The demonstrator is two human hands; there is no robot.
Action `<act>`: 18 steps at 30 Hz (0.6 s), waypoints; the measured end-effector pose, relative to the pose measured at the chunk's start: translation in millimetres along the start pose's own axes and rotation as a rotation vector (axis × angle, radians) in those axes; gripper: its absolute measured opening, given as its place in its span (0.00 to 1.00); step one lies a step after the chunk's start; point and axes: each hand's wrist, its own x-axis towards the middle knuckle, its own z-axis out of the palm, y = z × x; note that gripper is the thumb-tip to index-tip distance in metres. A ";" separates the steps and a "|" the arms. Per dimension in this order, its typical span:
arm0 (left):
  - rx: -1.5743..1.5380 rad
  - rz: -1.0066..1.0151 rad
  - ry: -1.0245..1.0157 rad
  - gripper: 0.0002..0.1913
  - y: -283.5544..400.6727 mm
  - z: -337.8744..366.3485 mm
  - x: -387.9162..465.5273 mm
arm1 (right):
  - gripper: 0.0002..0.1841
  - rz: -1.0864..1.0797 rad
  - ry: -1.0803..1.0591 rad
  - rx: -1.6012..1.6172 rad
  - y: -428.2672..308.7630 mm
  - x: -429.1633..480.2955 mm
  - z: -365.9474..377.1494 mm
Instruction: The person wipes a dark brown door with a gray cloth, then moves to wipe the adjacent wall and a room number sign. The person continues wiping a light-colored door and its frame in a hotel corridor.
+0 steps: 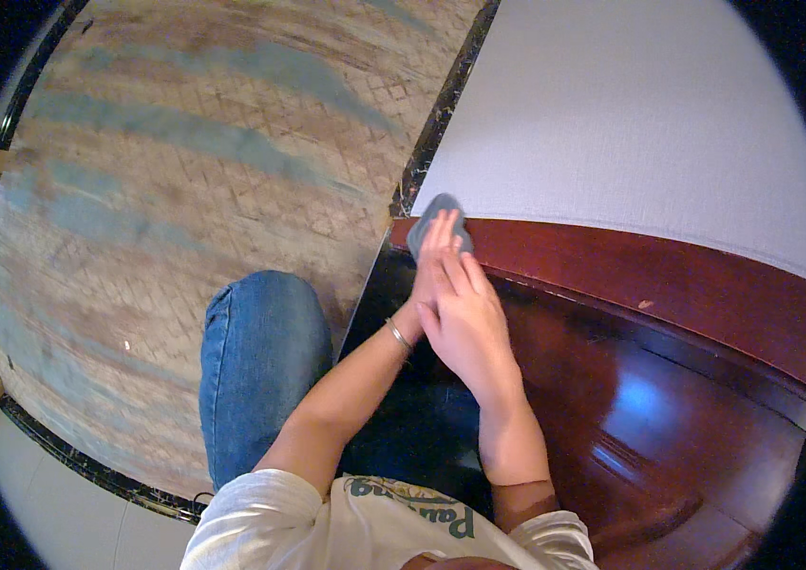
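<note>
My left hand (437,249), with a metal bangle on the wrist, presses flat on a grey cloth-like pad (420,226). The pad lies against the lower end of a reddish-brown wooden door casing (559,246), close to a black marble baseboard (438,132). Across the back of the left hand lies my right hand (470,313), its thumb apart and nothing visible in it. The pad's underside is hidden, and its exact material cannot be told.
A glossy wooden door-like panel (588,370) spreads to the right below the casing. Above the casing is a pale textured wall (631,114). Patterned carpet (125,214) covers the left side, where my jeans-covered knee (267,356) is. More dark baseboard (89,456) edges the carpet.
</note>
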 end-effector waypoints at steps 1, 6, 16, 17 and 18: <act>0.018 0.025 -0.024 0.24 23.4 0.1 4.1 | 0.31 -0.036 0.071 0.011 1.8 -3.0 -7.8; -0.102 0.192 -0.150 0.28 83.5 3.0 7.9 | 0.30 -0.078 0.391 0.074 1.9 -15.9 -24.4; 0.082 -0.120 -0.098 0.25 2.3 -5.1 11.7 | 0.18 -0.245 0.669 0.228 6.1 -11.9 -0.7; 0.193 0.050 -0.144 0.24 12.0 -3.1 15.0 | 0.18 -0.236 0.748 0.174 8.6 -15.5 -1.5; 0.129 0.134 -0.115 0.25 28.5 1.0 15.2 | 0.18 -0.225 0.826 0.122 10.1 -20.4 -2.8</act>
